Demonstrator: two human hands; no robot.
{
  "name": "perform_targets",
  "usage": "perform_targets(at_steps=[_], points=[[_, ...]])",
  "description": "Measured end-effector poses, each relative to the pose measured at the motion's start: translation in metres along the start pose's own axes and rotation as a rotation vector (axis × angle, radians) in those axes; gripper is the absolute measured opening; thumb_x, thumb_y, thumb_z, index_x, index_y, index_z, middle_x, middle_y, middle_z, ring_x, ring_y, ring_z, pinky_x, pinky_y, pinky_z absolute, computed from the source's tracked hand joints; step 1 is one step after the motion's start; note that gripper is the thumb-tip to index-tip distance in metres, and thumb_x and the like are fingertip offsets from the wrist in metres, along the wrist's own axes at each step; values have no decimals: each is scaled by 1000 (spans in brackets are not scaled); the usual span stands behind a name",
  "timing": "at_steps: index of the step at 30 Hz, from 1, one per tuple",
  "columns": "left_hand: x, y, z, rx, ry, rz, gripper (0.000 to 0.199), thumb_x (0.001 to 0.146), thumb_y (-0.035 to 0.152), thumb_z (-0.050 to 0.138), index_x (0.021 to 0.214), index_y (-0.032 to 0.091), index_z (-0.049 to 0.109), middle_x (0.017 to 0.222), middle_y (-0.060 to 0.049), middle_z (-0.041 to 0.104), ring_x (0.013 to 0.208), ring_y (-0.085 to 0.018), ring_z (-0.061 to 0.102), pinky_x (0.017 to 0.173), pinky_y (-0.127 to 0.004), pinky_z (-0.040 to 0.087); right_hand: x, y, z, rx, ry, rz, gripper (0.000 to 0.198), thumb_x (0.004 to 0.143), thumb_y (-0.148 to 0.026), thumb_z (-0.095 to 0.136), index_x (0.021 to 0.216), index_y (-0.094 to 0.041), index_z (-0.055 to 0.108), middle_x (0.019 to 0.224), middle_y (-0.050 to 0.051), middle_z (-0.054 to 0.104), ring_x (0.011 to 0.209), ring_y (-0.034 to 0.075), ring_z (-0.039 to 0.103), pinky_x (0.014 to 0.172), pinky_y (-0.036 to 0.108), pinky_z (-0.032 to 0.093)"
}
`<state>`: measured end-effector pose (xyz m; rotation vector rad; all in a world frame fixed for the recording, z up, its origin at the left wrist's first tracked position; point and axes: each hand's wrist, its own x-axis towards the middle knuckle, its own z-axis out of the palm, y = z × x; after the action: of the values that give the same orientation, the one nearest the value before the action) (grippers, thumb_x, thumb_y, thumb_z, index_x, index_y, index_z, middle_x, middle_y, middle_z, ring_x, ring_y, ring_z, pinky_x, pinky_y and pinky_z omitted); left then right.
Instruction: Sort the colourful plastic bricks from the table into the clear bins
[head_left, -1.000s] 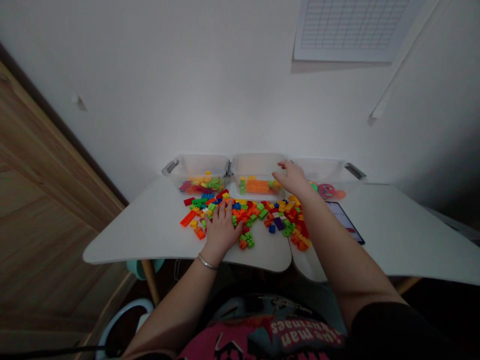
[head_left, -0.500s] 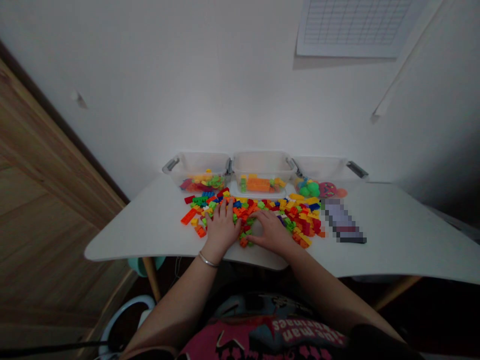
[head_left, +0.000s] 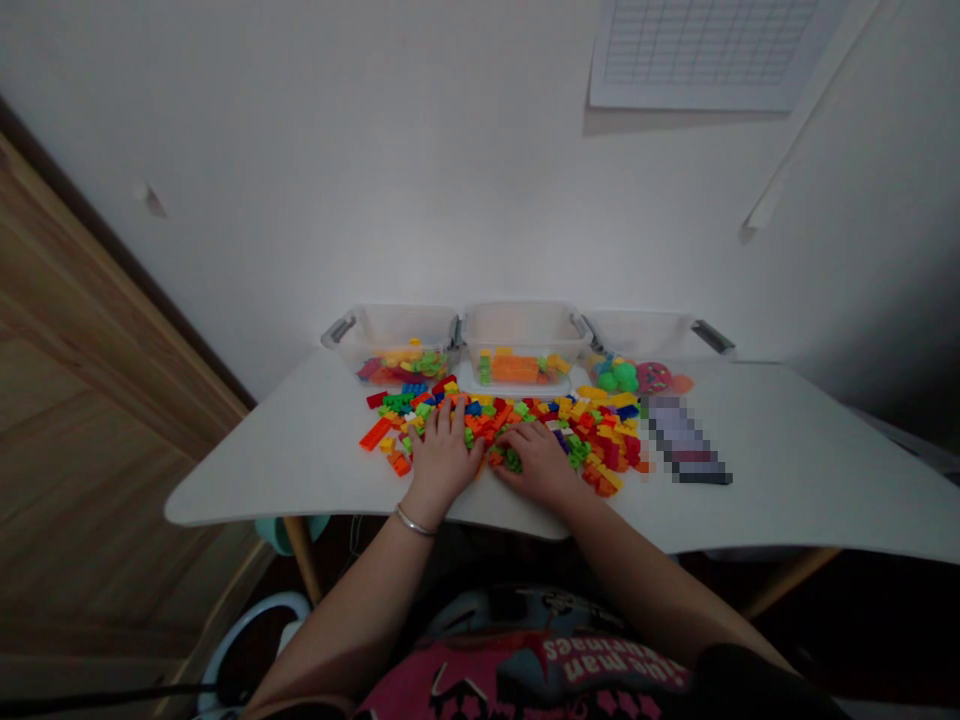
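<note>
A wide heap of colourful toy building bricks (head_left: 611, 440) lies along the middle of the white table. My left hand (head_left: 442, 455) rests flat on the heap's left part, fingers spread and pointing away from me, with a metal bangle at the wrist. Close by on the right, my right hand (head_left: 540, 465) is curled, its fingers and thumb cupped round a few small bricks (head_left: 511, 459), mostly green. My fingers partly cover these bricks. A long orange brick (head_left: 376, 433) sits at the heap's left edge.
Behind the heap stand three clear plastic bins: the left bin (head_left: 401, 325) and middle bin (head_left: 525, 322) hold bricks, the right bin (head_left: 652, 335) holds green balls and other toys. A pixelated flat object (head_left: 686, 440) lies right of the heap. The table's front edge (head_left: 247, 515) curves near me.
My right hand has closed its fingers and thumb around small bricks near the front edge, drawing them slightly away from the edge. My left hand stays spread on the heap.
</note>
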<state>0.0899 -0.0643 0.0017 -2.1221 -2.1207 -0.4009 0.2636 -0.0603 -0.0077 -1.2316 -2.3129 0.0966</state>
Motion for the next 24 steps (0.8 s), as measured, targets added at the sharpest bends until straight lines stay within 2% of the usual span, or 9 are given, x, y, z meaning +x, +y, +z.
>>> perform_targets(at_steps=[11, 24], points=[[0, 1, -3, 13, -24, -2, 74, 93, 53, 39, 157, 20, 21, 161, -13, 29, 144, -35, 33, 114, -67, 25, -1, 6, 1, -65, 15, 19, 22, 83, -24, 66, 105, -21, 67, 107, 7, 69, 105, 26, 57, 98, 41, 43], [0, 0, -4, 28, -29, 9, 79, 93, 62, 36, 157, 19, 20, 161, -14, 29, 145, -36, 31, 114, -68, 25, -3, 3, 3, -159, 53, 104, 26, 83, -26, 64, 109, -18, 66, 109, 10, 68, 106, 29, 57, 98, 43, 43]])
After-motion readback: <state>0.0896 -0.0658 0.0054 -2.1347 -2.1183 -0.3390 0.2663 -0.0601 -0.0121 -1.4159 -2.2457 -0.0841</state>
